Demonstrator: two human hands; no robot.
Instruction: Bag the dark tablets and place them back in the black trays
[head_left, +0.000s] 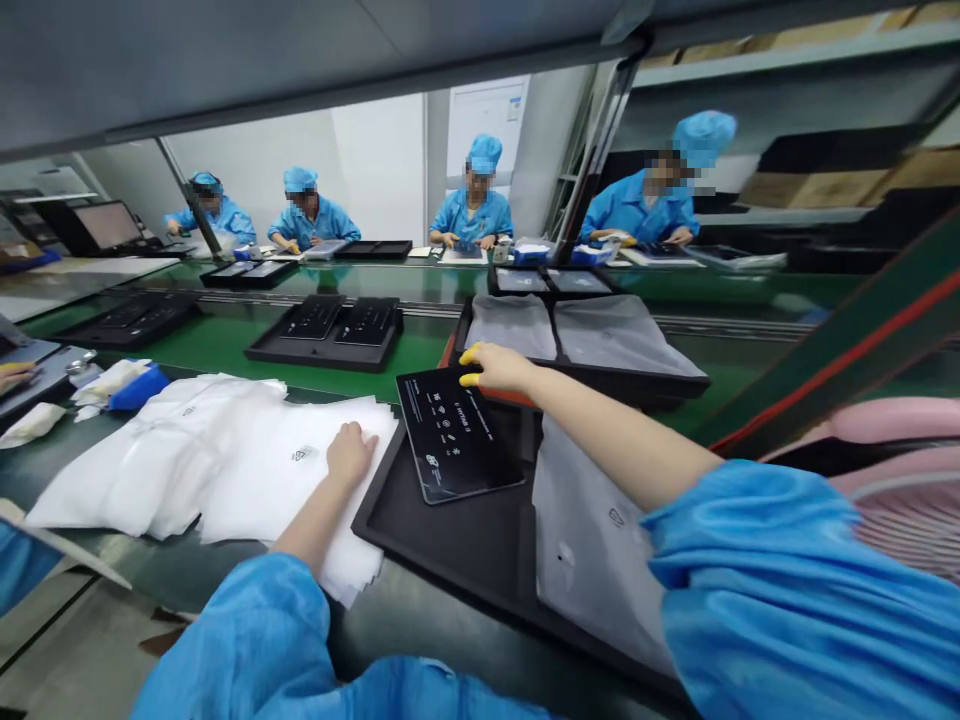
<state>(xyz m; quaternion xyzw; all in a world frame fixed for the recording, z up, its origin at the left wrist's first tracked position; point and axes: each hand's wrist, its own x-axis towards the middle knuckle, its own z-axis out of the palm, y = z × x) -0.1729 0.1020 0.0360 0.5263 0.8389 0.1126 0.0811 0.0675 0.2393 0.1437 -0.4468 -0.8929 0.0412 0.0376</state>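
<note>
My right hand (499, 368), with yellow covers on the fingertips, grips a black tablet (450, 430) by its far edge. White icons and lettering mark the tablet's face. It is tilted over the left compartment of a black tray (457, 540). The tray's right compartment holds a translucent bag (592, 560) with something flat inside. To the left, my left hand (351, 455) has its fingers curled on the top white bag (262, 470) of a fanned stack, close to the tray's left edge. Its fingertips are partly hidden.
A tray with two bagged items (592, 335) stands beyond my right hand. Another tray with two tablets (326, 330) sits on the green conveyor (217, 350). A blue box (139, 385) is at left, a pink fan (900, 480) at right. Several co-workers sit opposite; a shelf hangs overhead.
</note>
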